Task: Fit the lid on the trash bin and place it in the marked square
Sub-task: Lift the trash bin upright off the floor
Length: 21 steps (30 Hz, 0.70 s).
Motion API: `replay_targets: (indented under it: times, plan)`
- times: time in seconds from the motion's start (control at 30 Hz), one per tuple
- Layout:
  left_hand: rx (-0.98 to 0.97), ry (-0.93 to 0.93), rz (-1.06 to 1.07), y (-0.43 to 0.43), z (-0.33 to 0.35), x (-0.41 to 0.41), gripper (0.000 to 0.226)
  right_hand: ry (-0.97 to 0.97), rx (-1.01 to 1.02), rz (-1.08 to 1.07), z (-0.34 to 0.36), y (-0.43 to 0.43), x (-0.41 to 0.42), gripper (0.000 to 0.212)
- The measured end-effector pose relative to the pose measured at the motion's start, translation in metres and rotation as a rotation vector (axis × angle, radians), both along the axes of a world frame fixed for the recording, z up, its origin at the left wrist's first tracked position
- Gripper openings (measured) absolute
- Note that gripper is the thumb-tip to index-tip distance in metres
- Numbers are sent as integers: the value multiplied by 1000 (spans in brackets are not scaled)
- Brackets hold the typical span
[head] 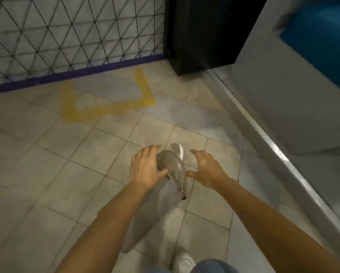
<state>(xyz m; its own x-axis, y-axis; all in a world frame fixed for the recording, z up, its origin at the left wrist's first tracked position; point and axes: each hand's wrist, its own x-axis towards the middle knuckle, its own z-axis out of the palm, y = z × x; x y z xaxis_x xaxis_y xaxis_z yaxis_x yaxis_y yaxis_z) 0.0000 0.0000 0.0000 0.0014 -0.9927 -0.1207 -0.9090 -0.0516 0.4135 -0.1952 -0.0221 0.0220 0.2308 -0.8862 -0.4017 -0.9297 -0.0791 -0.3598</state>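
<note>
The marked square [106, 107] is a yellow outline on the tiled floor against the mesh wall, ahead and left of me. My left hand [145, 170] lies against a blurred, glossy grey rounded thing [172, 166] with a white tip. Its thumb rests on the thing's edge, and I cannot tell whether it grips it. My right hand [206, 170] hovers just right of the grey thing with fingers spread and nothing in it. A tall black box-like thing [196, 36] stands at the back; I cannot tell if it is the bin. No lid is clearly seen.
A wire mesh wall [66, 36] with a purple base strip closes the far side. A grey metal counter or ledge [283, 150] runs diagonally on the right, with something blue [320, 34] above it. My white shoe [183, 261] and a blue trouser leg show at the bottom.
</note>
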Motion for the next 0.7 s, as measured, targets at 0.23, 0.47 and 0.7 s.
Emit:
replay_targets:
  times: [0.23,0.47,0.7]
  plan:
    - [-77,22,22,-7,-64,-2,58,-13,92,-131,-77,-14,9,77]
    - [83,320,282,-7,-78,-11,47,-82,108,-192,-98,-27,26,72]
    - [176,470,528,-17,-79,-19,60,-127,173,-148,-98,-28,29,77]
